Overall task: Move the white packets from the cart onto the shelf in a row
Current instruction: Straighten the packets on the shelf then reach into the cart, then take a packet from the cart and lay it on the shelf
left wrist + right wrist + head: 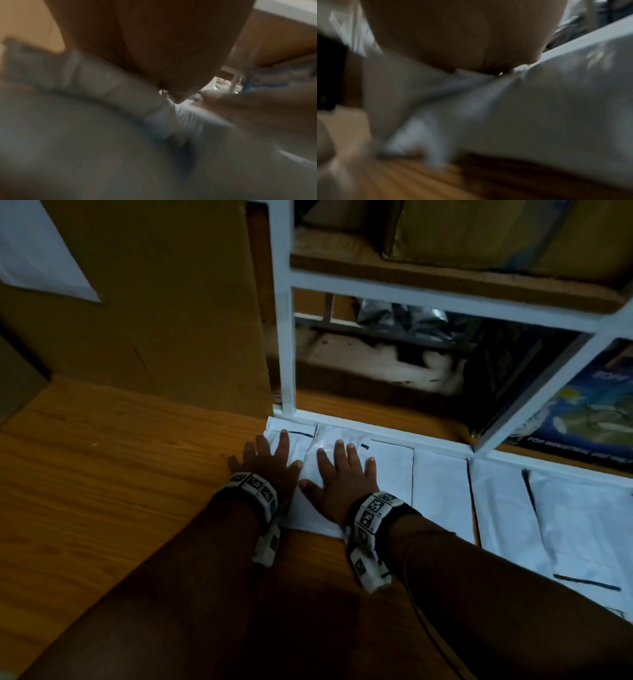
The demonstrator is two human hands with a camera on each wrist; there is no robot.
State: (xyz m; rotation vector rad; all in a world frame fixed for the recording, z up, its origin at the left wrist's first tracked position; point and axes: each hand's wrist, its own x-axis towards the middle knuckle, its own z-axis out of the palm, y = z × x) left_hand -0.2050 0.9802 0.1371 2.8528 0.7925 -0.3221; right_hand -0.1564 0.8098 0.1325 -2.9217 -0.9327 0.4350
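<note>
Several white packets lie side by side on the wooden shelf board (pixel 120 474), along the white rail (pixel 394 436). My left hand (pixel 270 457) lies flat with spread fingers on the leftmost packet (pixel 277 433). My right hand (pixel 342 470) presses flat on the glossy packet (pixel 329 440) beside it. More packets (pixel 442 494) continue to the right, up to a large one (pixel 582 525). Both wrist views are blurred: the left shows my palm (pixel 154 47) over white packet material (pixel 185 119), the right shows my palm (pixel 457 33) on a packet (pixel 539 108).
A tall cardboard box (pixel 154 302) stands at the back left. A white metal frame (pixel 286 337) rises behind the packets, with silvery bags (pixel 404 316) on a lower level and a blue printed box (pixel 582 412) at the right. Bare wood lies left of my hands.
</note>
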